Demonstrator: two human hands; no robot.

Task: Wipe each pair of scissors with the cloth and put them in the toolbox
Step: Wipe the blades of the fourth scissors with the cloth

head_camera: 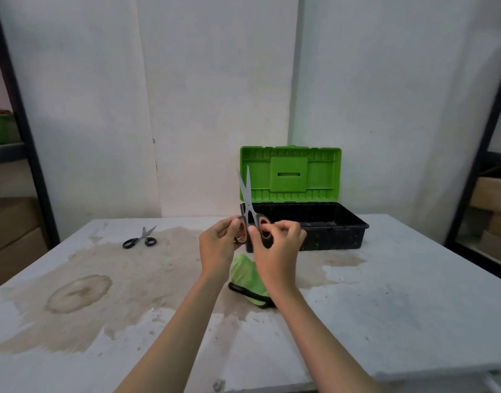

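Shelving [17,109] at left edge. small scissors [140,239] flat on stained table [385,307], far left, black handles, blades slightly apart, well apart from hands. left hand [219,245] fingers curled round left loop of large scissors [247,201], held in air in front of toolbox left end: grey blades up, a little open, black handles with orange lining. green cloth [246,276] bunched on table below the wrists, black edging. right hand [274,248] pinches right loop. toolbox [328,236] far, right of centre, black base, green lid standing open

Bare left grip [216,245], bare right grip [277,251]
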